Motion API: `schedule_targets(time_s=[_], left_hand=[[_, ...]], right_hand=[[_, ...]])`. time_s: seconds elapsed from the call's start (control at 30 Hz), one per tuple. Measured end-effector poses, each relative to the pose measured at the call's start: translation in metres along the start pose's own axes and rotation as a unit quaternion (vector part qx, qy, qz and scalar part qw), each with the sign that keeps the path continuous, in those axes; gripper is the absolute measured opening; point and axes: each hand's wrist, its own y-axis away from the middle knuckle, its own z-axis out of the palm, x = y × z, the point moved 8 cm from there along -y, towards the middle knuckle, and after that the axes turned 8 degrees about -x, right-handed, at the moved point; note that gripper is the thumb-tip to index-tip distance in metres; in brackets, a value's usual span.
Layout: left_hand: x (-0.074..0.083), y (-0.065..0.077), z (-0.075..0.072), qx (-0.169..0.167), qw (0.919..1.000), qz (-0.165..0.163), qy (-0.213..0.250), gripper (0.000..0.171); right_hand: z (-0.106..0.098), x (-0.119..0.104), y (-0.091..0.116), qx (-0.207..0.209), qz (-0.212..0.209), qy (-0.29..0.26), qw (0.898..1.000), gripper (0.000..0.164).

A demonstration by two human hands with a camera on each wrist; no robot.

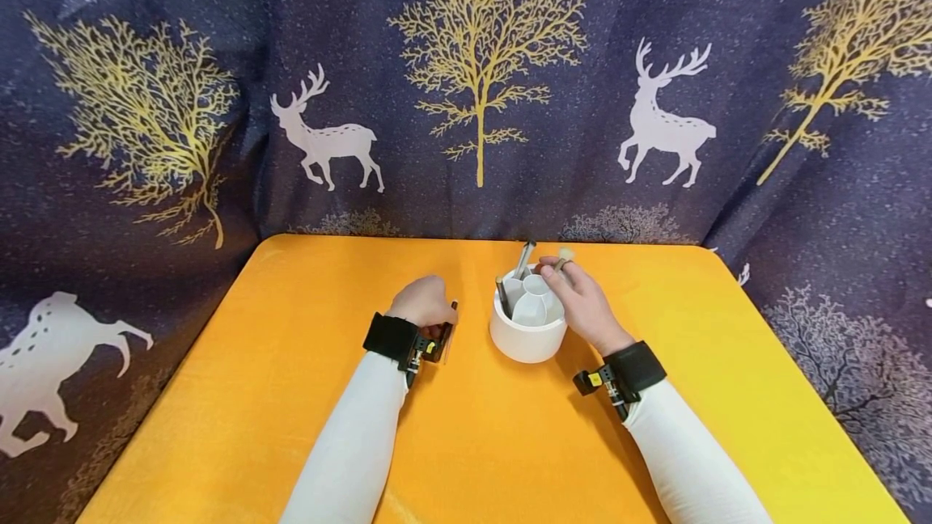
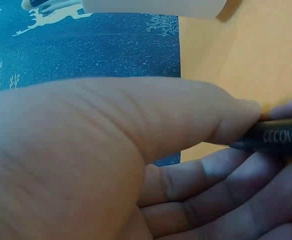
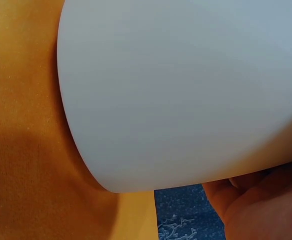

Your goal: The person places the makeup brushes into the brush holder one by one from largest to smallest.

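My left hand is low over the orange table, left of the white holder, and pinches a slim dark pen with pale lettering between thumb and fingers. The round white holder has several inner compartments. A dark stick and a grey, dark-topped stick stand tilted in it. At its right rear rim, my right hand grips a brush with a pale tip; its lower part is hidden. In the right wrist view, the holder's smooth wall hides most of that hand.
The orange tabletop stretches around both arms. A dark blue cloth printed with deer and trees hangs behind the table and at its sides. Each wrist wears a black strap with a small camera.
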Motion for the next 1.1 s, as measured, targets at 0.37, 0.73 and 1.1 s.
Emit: schedule_targets(time_s=[0.37, 0.73, 1.1], left_hand=[[-0.005, -0.006, 0.0, -0.003, 0.9999, 0.001, 0.015, 0.025], [-0.002, -0.004, -0.009, 0.024, 0.9994, 0.005, 0.025, 0.028], [0.006, -0.003, -0.021, 0.071, 0.9972, 0.006, 0.022, 0.039]], right_hand=[[0.0, -0.001, -0.001, 0.001, -0.001, 0.004, 1.0, 0.049], [0.0, 0.0, 0.0, -0.004, -0.007, 0.0, 1.0, 0.053], [0.0, 0.0, 0.001, -0.005, 0.003, -0.004, 1.0, 0.057]])
